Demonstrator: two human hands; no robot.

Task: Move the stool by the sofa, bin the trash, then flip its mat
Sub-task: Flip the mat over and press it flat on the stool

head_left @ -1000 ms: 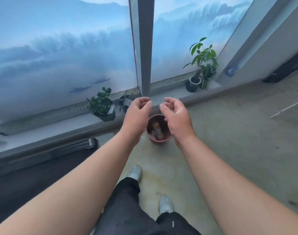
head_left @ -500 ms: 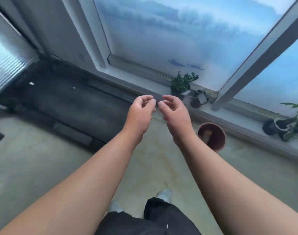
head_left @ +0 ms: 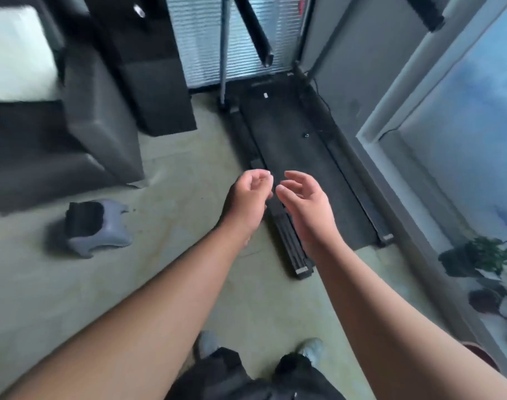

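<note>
Both hands empty mid-frame: my left hand (head_left: pixel 248 202) loosely curled, right hand (head_left: pixel 307 207) open. Grey stool (head_left: pixel 95 230) lower left on floor, tipped, near dark sofa (head_left: pixel 73 131).

The floor (head_left: pixel 165 272) is a pale greenish grey, mottled with faint yellowish stains. The sofa (head_left: pixel 73 131) at the left is dark charcoal, and the cushion (head_left: pixel 15 53) on it is a washed-out white with a hint of green. The stool (head_left: pixel 93 229) lying on the floor has a lavender-grey body and a black mat (head_left: pixel 83 220) (its weave too blurred to read). The treadmill (head_left: pixel 298 157) is black with small light grey end caps. Behind it, the blinds (head_left: pixel 240 39) show fine horizontal stripes in grey-blue. The window film (head_left: pixel 471 157) at the right is a misty blue and white. The potted plants (head_left: pixel 489 255) are dark green in black pots. The trousers (head_left: pixel 246 379) are black, the shoes (head_left: pixel 313 350) light grey.
</note>
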